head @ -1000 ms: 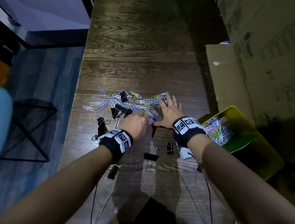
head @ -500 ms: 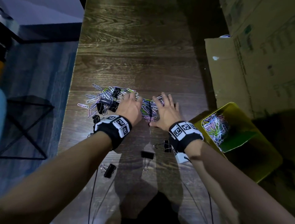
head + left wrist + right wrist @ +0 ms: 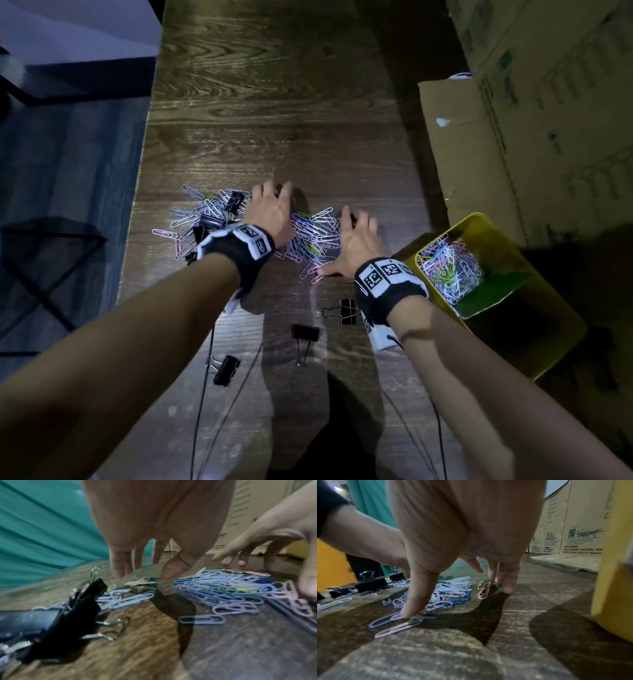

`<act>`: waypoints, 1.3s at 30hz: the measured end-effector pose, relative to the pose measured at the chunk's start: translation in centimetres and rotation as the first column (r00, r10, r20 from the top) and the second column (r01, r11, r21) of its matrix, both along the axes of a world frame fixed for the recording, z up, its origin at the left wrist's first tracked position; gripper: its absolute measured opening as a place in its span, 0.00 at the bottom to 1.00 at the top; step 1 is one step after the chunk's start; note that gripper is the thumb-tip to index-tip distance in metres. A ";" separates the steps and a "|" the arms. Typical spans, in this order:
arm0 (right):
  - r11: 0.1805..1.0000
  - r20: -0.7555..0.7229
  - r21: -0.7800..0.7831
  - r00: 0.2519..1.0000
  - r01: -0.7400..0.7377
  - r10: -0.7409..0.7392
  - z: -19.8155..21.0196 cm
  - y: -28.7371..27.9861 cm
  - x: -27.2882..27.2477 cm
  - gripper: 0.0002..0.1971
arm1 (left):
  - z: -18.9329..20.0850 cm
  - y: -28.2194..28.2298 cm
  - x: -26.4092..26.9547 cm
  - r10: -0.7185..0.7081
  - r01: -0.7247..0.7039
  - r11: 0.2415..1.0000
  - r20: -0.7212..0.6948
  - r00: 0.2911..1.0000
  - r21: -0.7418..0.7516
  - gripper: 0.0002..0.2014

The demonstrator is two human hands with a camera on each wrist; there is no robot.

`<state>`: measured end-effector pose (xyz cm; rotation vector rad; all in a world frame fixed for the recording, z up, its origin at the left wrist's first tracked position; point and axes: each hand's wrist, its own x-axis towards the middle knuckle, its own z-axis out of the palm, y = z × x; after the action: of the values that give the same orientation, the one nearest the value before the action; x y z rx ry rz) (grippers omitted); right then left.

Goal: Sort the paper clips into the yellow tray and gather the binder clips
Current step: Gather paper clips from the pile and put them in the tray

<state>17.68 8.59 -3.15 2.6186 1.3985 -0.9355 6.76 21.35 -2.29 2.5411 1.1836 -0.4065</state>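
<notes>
Yellow tray (image 3: 618,566) cut off, blurred

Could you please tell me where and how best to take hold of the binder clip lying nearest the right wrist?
That binder clip lies on the table with its wire handles pointing left, apart from the other clips. I would probably pinch the black body across its two flat faces, coming from above with the right hand; the thin handles would likely swivel.

Storeroom-like workspace: dark wooden table (image 3: 274,102) beside stacked printed cardboard boxes (image 3: 548,120), blue floor (image 3: 68,164).
</notes>
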 end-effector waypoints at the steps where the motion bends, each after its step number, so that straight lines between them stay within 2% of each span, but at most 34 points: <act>1: 1.000 -0.001 -0.016 1.000 0.001 -0.002 0.0 0.1 -0.1 0.66 | -0.1 0.3 0.2 -0.009 0.008 0.999 -0.038 0.999 -0.031 0.39; 5: 1.000 0.045 -0.015 0.999 -0.017 0.018 -0.3 0.3 -0.8 0.68 | 0.2 -1.9 0.8 -0.044 0.035 0.997 -0.135 0.990 -0.074 0.32; 8: 1.000 0.009 0.004 1.000 -0.018 0.018 -0.4 0.3 -0.9 0.63 | -0.4 -4.2 0.8 -0.121 0.111 0.986 -0.083 0.989 -0.121 0.30; 12: 0.999 -0.040 0.040 0.999 0.002 -0.001 -0.3 -0.3 -0.2 0.59 | -0.8 -4.1 -0.2 -0.223 0.223 0.969 0.011 0.975 -0.103 0.36; 16: 0.999 -0.037 0.022 0.999 -0.039 0.040 -0.3 -0.5 -0.3 0.58 | 0.0 -2.9 -0.8 -0.242 0.225 0.967 -0.150 0.958 -0.121 0.47; 19: 0.998 -0.065 0.065 0.998 -0.022 0.027 -0.3 -0.3 -0.4 0.49 | 0.1 -3.3 -0.7 -0.212 0.177 0.971 -0.235 0.949 -0.161 0.47; 25: 0.987 -0.123 0.159 0.992 0.006 0.013 -0.4 -0.6 -0.8 0.26 | -0.6 -4.0 -1.1 -0.178 0.174 0.979 -0.028 0.984 -0.108 0.25; 29: 0.980 -0.140 0.199 0.990 0.021 0.007 -0.7 -0.8 -0.7 0.13 | -1.0 -3.5 -1.8 -0.135 0.142 0.972 0.053 0.989 -0.187 0.16; 31: 0.975 -0.166 0.210 0.986 0.065 -0.030 -1.0 -1.0 -0.5 0.12 | -1.0 -3.2 -2.2 -0.076 0.100 0.973 0.118 0.990 -0.208 0.14; 33: 0.959 -0.195 0.250 0.977 0.130 -0.082 -1.2 -1.3 -0.4 0.14 | -1.0 -2.7 -2.6 -0.031 0.069 0.973 0.172 0.985 -0.221 0.14; 36: 0.912 -0.274 0.315 0.945 0.264 -0.179 -0.9 -1.7 -0.1 0.15 | -0.5 -2.0 -3.1 0.040 0.033 0.962 0.260 0.965 -0.270 0.13; 39: 0.828 -0.371 0.386 0.890 0.407 -0.264 -0.1 -2.1 0.0 0.15 | 0.3 -1.6 -3.5 0.257 -0.114 0.915 0.338 0.905 -0.388 0.13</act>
<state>17.72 6.47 -3.24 3.2818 1.3695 -1.2229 3.28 19.77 -1.96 2.0442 1.0752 -0.0599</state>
